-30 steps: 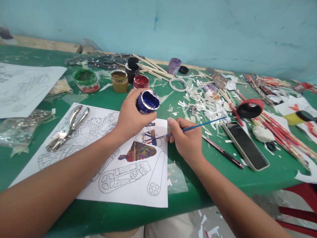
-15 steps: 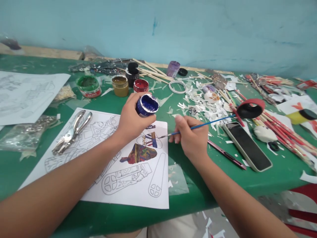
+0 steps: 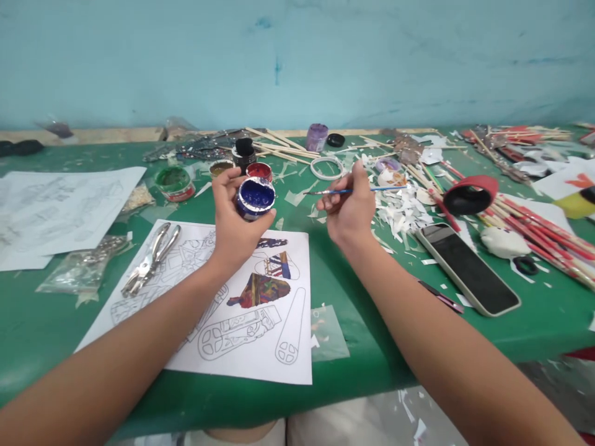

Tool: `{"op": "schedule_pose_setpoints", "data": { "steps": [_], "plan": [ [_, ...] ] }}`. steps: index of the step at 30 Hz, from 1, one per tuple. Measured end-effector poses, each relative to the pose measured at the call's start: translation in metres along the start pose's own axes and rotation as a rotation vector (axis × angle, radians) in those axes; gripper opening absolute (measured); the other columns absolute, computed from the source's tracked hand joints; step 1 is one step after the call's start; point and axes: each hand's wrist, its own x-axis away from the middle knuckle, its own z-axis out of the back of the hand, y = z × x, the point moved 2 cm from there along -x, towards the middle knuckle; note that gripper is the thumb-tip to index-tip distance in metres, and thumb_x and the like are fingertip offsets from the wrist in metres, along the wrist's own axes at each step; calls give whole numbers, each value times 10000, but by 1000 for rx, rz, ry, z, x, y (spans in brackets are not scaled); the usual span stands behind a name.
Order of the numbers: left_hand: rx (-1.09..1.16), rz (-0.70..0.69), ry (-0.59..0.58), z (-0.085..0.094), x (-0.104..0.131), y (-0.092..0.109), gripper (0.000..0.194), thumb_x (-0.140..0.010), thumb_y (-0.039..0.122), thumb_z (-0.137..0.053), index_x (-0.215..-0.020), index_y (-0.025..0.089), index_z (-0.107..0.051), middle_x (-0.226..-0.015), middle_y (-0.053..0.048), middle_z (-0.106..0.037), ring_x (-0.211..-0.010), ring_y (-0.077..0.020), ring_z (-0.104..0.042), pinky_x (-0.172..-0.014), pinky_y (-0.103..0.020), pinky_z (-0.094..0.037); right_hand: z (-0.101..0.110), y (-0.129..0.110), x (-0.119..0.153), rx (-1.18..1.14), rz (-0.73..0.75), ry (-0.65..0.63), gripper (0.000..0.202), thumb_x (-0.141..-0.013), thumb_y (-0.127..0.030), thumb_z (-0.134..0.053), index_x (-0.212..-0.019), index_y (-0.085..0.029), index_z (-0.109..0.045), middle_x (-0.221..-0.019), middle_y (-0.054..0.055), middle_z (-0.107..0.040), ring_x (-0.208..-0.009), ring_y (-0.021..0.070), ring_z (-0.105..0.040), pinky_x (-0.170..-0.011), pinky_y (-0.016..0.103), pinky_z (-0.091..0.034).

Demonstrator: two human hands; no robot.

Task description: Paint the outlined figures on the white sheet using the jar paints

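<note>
Held tilted toward me, an uncapped jar of blue paint (image 3: 255, 197) is in my left hand (image 3: 235, 232), above the top of a printed drawing sheet (image 3: 297, 334). My right hand (image 3: 351, 207) grips a thin blue paintbrush (image 3: 341, 191), its tip pointing left toward the jar but apart from it. On the sheet, a bell-like shape (image 3: 263, 291) is painted in mixed colours, and a smaller shape (image 3: 277, 265) above it is partly coloured blue and brown. A metal hole punch (image 3: 149, 260) lies on the sheet's left side.
Behind my left hand stand open jars of green paint (image 3: 175, 183), red paint (image 3: 259, 171) and black paint (image 3: 244, 153). To the right lie a phone (image 3: 469, 269), a cutter knife (image 3: 444, 296), paper scraps (image 3: 404, 214), a tape roll (image 3: 470, 194) and red-painted sticks (image 3: 539, 232).
My right hand has lifted the brush up and away from the partly coloured shape, bringing it level with the jar. The blue jar is still in my left hand; the view has shifted.
</note>
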Motion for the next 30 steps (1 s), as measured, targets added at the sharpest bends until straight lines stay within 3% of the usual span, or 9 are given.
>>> {"op": "schedule_pose_setpoints", "data": {
  "steps": [7, 15, 20, 25, 30],
  "plan": [
    [28, 94, -4, -2, 1, 7, 502, -729, 206, -716, -1164, 245, -467, -1173, -60, -603, -1058, -216, -643, -899, -366, -559, 3, -7, 0, -48, -96, -91, 625, -806, -800, -469, -551, -262, -279, -424, -92, -229, -373, 94, -294, -393, 268, -368],
    [-11, 156, -46, 0, -1, 4, 551, -686, 212, -741, -1199, 250, -544, -1251, -83, -577, -1135, -264, -621, -833, -366, -578, 8, -7, -4, -24, -103, -195, 630, -779, -817, -494, -553, -265, -290, -423, -95, -235, -365, 94, -289, -385, 277, -355],
    [-25, 165, -139, -2, -1, 5, 546, -670, 205, -761, -1184, 240, -579, -1200, -73, -606, -1052, -244, -644, -899, -400, -557, 14, -15, -8, -58, -68, -134, 602, -823, -770, -482, -561, -262, -294, -428, -93, -229, -369, 95, -308, -402, 273, -372],
    [-101, 140, -215, -4, 1, 13, 496, -644, 183, -785, -1101, 233, -599, -1122, -51, -632, -927, -217, -655, -844, -384, -561, 8, -20, 1, -30, -60, -102, 587, -861, -746, -440, -549, -261, -327, -426, -82, -271, -367, 96, -326, -415, 279, -401],
    [-142, 46, -242, -4, 1, 16, 499, -651, 150, -770, -1120, 234, -621, -1170, -62, -625, -1092, -263, -632, -975, -434, -526, 0, -24, 10, -61, 38, -83, 601, -875, -702, -479, -482, -253, -410, -394, -62, -354, -335, 91, -388, -398, 279, -414]
  ]
}}
